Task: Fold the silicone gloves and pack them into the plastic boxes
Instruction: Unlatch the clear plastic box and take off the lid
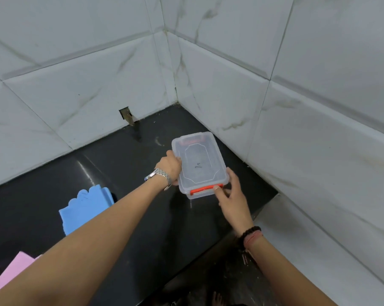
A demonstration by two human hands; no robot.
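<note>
A clear plastic box with its lid on and orange latches at both short ends sits on the black counter near the wall corner. My left hand grips the box's left long edge. My right hand holds the near right corner, thumb on the near orange latch. A blue silicone glove lies flat on the counter to the left, partly behind my left forearm. A pink glove shows at the lower left edge.
White marble-look tiled walls close in behind and to the right of the box. The counter ends at a front edge on the lower right, with dark floor below. A small hole in the wall sits behind the counter.
</note>
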